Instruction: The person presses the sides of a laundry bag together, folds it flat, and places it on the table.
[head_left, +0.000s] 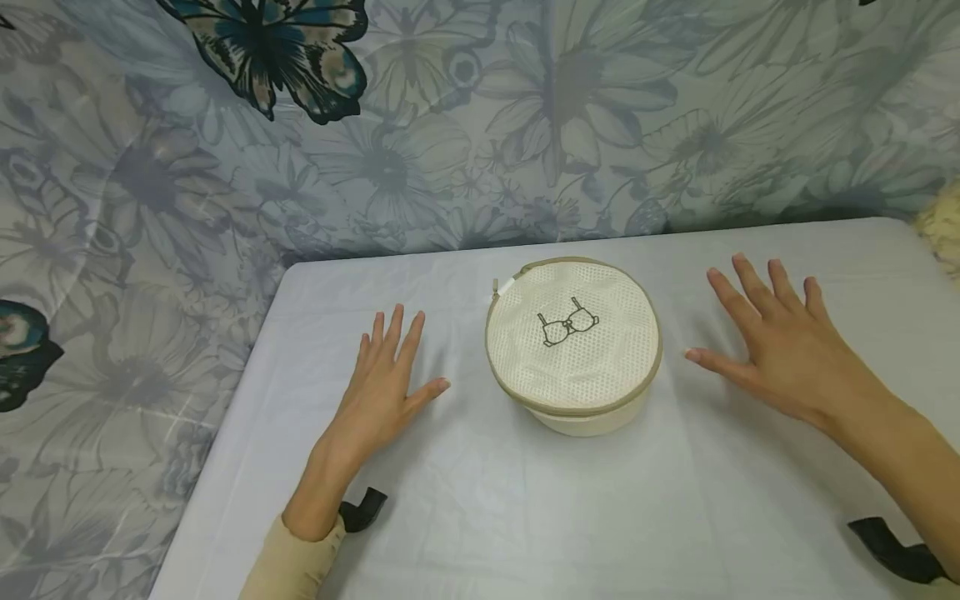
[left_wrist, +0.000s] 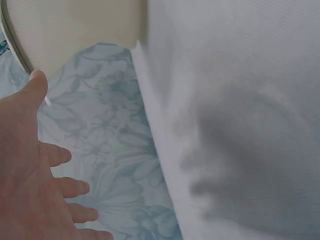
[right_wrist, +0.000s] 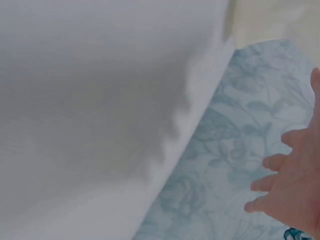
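Left grip outstretched, right grip spread wide, both palm-down

A grey-blue backdrop printed with large flowers and teal-and-black butterflies stands behind and to the left of a white table. The light is soft, and a yellow object shows at the far right

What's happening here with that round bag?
A person's left hand and right hand hover above a white tablecloth, fingers out straight, one on each side of a round cream bag. Neither hand touches it or holds anything. The bag stands on the cloth, with a drawing of glasses facing up on top.
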